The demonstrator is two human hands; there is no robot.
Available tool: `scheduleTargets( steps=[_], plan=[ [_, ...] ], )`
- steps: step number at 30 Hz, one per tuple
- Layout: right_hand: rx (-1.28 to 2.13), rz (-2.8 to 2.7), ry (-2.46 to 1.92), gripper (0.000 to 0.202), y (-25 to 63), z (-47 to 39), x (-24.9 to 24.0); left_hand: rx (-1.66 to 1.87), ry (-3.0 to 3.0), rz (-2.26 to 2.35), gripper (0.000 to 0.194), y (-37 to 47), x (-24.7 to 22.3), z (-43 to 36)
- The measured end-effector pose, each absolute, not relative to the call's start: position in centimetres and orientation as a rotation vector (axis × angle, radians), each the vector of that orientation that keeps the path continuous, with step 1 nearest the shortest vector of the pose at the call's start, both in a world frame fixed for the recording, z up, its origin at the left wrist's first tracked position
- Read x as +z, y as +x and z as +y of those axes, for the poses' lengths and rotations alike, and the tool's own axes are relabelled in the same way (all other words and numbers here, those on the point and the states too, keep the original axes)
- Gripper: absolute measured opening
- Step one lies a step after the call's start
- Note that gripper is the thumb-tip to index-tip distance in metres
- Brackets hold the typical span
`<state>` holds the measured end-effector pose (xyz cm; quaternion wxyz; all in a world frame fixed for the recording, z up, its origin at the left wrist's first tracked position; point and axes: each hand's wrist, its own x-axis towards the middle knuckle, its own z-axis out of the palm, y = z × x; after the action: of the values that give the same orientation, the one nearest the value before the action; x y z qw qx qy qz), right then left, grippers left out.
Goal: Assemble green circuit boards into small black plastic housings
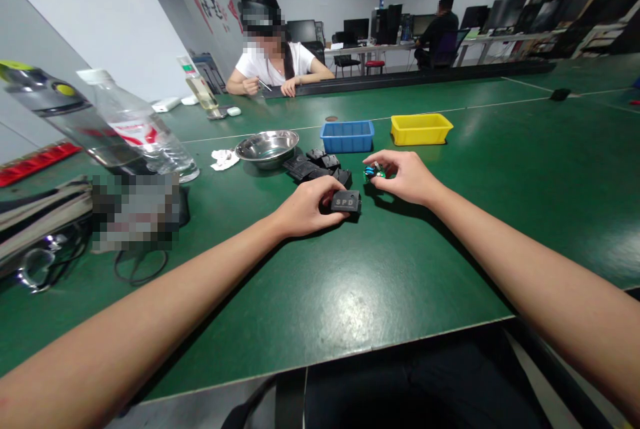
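Observation:
My left hand (311, 208) is closed around a black plastic casing marked "SPD" (346, 202), just above the green table. To its right, my right hand (407, 177) pinches a small green circuit board (373, 172) with blue parts on it. The board and the casing are apart. Behind my left hand lies a pile of similar black casings (303, 168), partly hidden by that hand. A blue bin (347, 136) stands just beyond the two hands, and a yellow bin (421, 129) is behind my right hand.
A steel bowl (267, 148) sits left of the bins beside a crumpled white tissue (225, 159). Bottles, among them a clear water bottle (145, 129), stand at the left near glasses (37, 268). Across the green table (320, 309), a person (280, 59) holds a thin tool.

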<state>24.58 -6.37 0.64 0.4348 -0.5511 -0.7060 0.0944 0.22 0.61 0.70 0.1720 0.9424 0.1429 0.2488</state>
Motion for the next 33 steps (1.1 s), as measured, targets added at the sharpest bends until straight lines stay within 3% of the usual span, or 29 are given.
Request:
scheduleTargets(
  steps=[6, 33],
  plan=[
    [0.229, -1.750, -1.414, 0.021, 24.53, -6.42, 0.86, 0.704, 2.677, 0.400, 0.025, 0.24, 0.70, 0.66],
    [0.138, -1.789, -1.524, 0.015, 25.03, -6.08, 0.78, 0.691, 2.672, 0.430, 0.025, 0.21, 0.64, 0.67]
  ],
)
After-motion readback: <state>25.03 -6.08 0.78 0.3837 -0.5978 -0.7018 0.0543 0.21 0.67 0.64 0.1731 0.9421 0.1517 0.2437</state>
